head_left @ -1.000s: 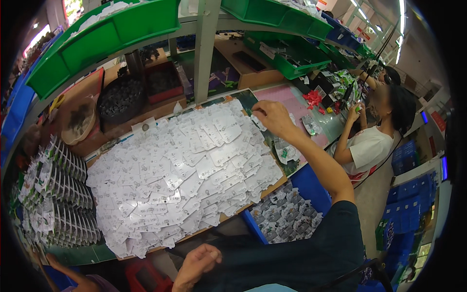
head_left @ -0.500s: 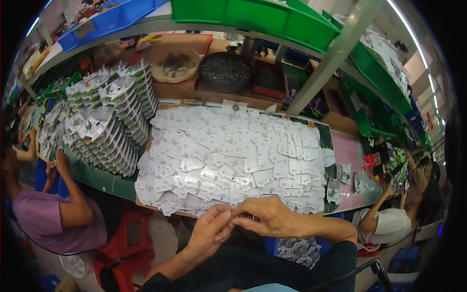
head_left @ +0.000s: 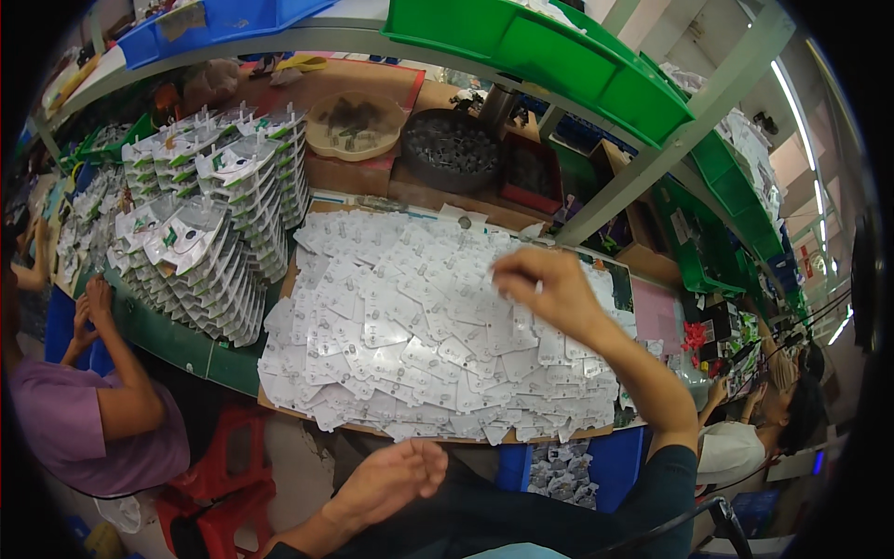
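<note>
My left hand (head_left: 396,480) is in front of the board's near edge, over my dark-clothed lap. Its fingers are curled toward the thumb, and whatever they may hold is hidden. My right hand (head_left: 551,291) hangs over the right part of a wide heap of flat white plastic pieces (head_left: 410,326). Its fingers bend together toward the thumb; anything between them is too small or hidden to make out. The white pieces overlap in many layers on a brown board (head_left: 291,270), and small round clear spots show on them.
Stacked white-and-green parts (head_left: 200,252) stand left. Behind are a yellowish bowl (head_left: 349,149), a round black tray (head_left: 452,154) and a red bin (head_left: 531,177). A slanted metal post (head_left: 670,140) rises right. A blue crate (head_left: 615,466) sits below. Co-workers sit at both sides.
My hands were together before the near edge of the heap; now they are apart. The right has gone forward over the heap, the left back toward my lap. The view has shifted slightly.
</note>
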{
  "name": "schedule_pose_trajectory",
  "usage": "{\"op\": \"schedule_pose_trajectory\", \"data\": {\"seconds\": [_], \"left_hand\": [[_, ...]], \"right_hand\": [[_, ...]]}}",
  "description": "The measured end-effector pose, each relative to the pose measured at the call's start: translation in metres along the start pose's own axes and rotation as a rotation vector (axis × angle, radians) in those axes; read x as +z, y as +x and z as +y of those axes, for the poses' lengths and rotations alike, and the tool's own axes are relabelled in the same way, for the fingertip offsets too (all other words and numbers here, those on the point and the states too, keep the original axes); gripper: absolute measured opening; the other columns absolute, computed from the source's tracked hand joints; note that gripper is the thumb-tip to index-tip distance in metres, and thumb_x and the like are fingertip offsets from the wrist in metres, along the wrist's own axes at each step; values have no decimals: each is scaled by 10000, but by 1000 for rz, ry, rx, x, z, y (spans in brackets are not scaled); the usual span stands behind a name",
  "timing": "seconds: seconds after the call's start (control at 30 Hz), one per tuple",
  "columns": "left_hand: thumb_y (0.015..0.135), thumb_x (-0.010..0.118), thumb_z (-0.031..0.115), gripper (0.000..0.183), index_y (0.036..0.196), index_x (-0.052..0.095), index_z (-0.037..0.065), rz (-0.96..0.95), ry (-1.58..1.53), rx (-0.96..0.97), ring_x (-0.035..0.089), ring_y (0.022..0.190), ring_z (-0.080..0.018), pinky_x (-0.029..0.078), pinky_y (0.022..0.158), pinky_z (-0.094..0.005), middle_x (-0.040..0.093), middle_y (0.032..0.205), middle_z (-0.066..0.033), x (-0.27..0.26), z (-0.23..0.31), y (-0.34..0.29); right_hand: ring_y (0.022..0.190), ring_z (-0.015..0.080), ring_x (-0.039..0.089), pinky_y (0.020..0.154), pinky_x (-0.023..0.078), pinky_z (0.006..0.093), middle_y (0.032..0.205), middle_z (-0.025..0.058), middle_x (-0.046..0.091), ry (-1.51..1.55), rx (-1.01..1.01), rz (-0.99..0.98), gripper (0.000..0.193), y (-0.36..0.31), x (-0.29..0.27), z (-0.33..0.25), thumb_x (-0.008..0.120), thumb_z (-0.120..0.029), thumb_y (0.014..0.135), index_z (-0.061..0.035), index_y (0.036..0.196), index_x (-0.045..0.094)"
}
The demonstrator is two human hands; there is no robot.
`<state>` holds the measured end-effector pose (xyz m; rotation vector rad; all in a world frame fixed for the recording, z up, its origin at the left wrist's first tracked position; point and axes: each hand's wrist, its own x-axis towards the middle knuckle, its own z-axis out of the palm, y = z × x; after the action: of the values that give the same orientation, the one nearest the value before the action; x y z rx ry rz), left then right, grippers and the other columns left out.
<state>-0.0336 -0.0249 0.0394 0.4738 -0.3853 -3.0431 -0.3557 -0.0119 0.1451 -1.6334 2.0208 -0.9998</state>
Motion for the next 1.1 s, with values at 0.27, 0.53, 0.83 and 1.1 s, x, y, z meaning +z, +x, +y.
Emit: {"op": "schedule_pose_trajectory", "data": {"seconds": [0.27,0.53,0.83,1.1], "left_hand": [[912,591,-29,225,1136,573,-37,184,-4,-211,607,1064,-263,497,926,-357,609,1140,-167,-72,-31,-15],[944,540,-15,179,1116,579,-49,436,44,-159,613,1092,-296,489,984,-408,627,1123,-185,-100,-28,-10],[950,560,31,185,1117,575,-46,306,110,-215,625,1062,-281,506,946,-376,628,1169,-200,-96,-15,-2],[947,609,123,214,1093,562,-27,335,235,-247,632,861,-168,512,737,-270,671,1070,-173,-95,-16,-5]], "right_hand": [[730,261,695,705,541,367,791,144,713,-331,202,13,174,111,9,111,680,-91,782,-21,935,725],[744,354,671,735,531,444,810,181,698,-763,34,-137,153,135,46,163,653,-133,783,-67,890,739],[744,355,667,733,523,460,804,177,695,-810,19,-159,152,139,56,170,639,-150,798,-65,886,730],[752,358,668,732,524,457,796,189,689,-827,47,-180,166,135,52,171,645,-177,816,-41,869,725]]}}
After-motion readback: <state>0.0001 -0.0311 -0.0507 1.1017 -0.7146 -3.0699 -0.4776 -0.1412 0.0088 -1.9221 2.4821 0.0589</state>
